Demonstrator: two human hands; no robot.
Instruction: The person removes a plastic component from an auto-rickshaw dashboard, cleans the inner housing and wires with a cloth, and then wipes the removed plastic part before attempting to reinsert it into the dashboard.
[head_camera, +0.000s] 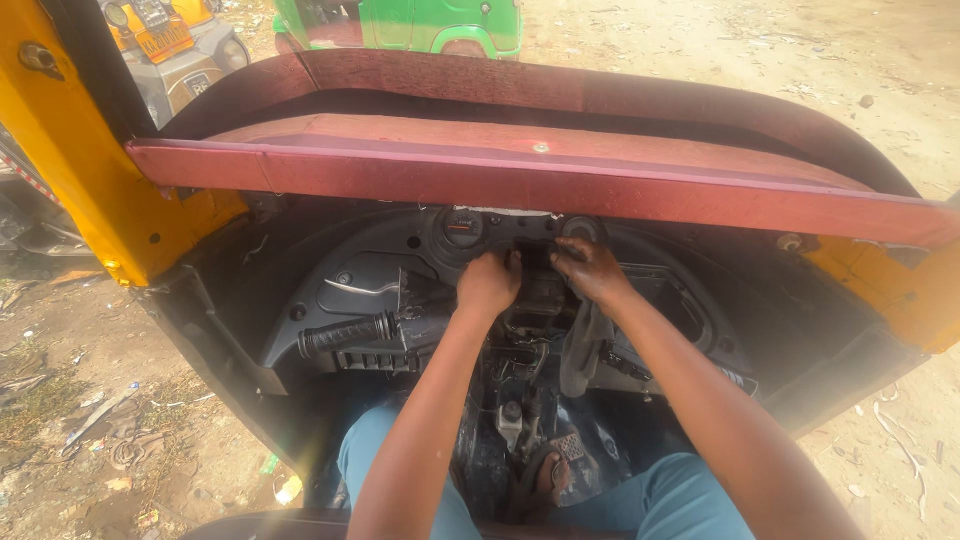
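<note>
Head view: my left hand (488, 283) fisted, right hand (590, 268) clamped on steering column (535, 300) below round gauge (463, 229); greasy grip risked slipping.

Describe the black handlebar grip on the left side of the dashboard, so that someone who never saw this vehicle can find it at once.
Start at the long red shelf across the front of the vehicle, then look below it to the dark dashboard. The handlebar grip sticks out at its lower left, left of the left hand. It alone there is a ribbed black cylinder, lying almost level.
</note>
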